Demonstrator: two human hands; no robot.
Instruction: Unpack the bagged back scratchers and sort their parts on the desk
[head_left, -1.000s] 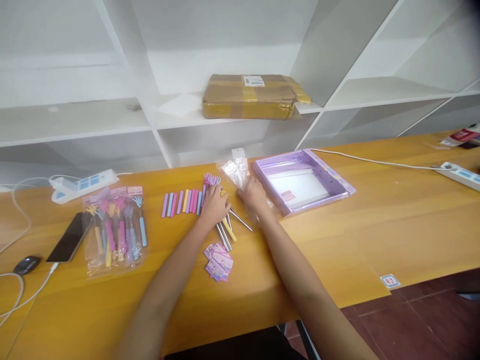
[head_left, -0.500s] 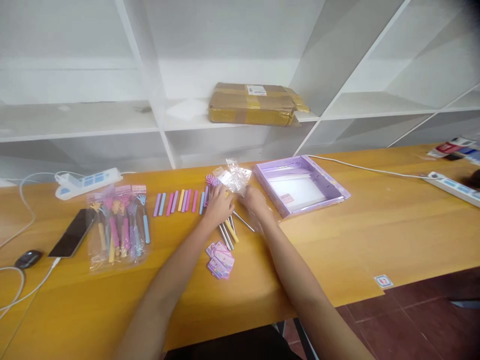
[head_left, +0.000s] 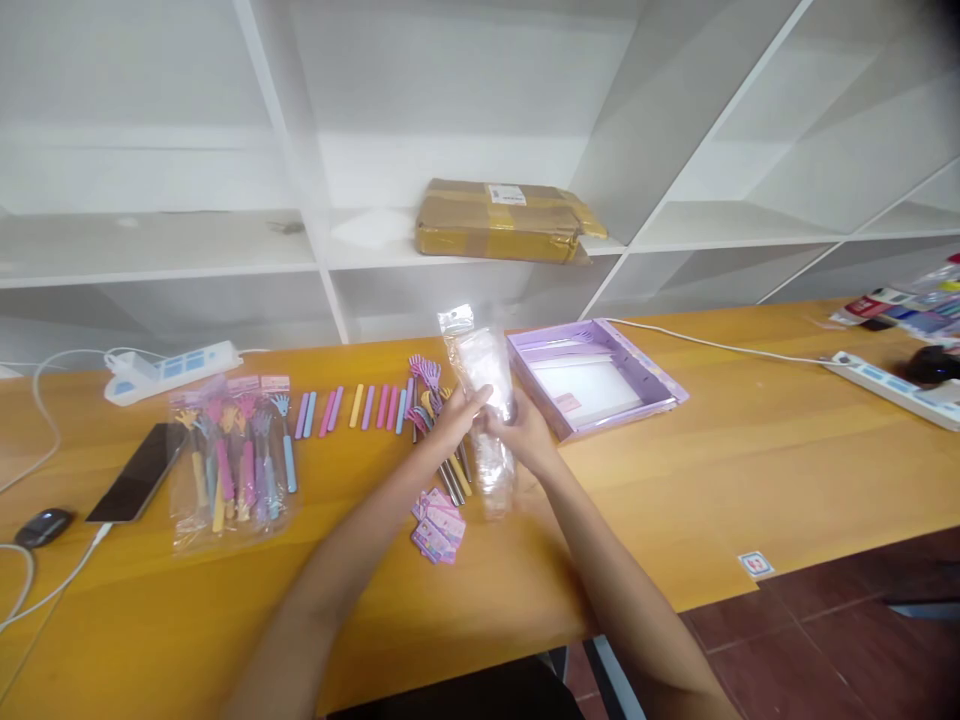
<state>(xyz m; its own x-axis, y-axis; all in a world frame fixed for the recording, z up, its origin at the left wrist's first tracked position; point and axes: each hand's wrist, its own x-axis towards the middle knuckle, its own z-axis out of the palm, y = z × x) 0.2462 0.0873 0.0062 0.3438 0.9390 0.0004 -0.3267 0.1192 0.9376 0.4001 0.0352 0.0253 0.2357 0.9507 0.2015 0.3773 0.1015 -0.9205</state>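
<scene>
Between my two hands I hold a bundle of clear plastic bags [head_left: 487, 355], upright above the table. My left hand [head_left: 466, 408] is closed on its left side, thumb across the front. My right hand [head_left: 521, 425] grips the right side lower down. Just left of the bags lies a pile of hand-shaped back scratchers [head_left: 427, 375] with metal rods, partly hidden by my left hand. Coloured handle tubes [head_left: 367, 407] in pink, purple, blue and yellow lie in a row. Small printed cards [head_left: 439, 527] are fanned out below the pile.
A purple open box [head_left: 607, 380] stands right of my hands. On the left are packed back scratchers in clear bags [head_left: 232, 465], a phone [head_left: 139, 475], a mouse [head_left: 43, 527] and a power strip [head_left: 172, 370]. A taped carton [head_left: 510, 220] rests on the shelf behind.
The clear bags have been lifted off the table and now stand upright between both hands. My left hand has moved right, off the back scratchers, uncovering more of their heads.
</scene>
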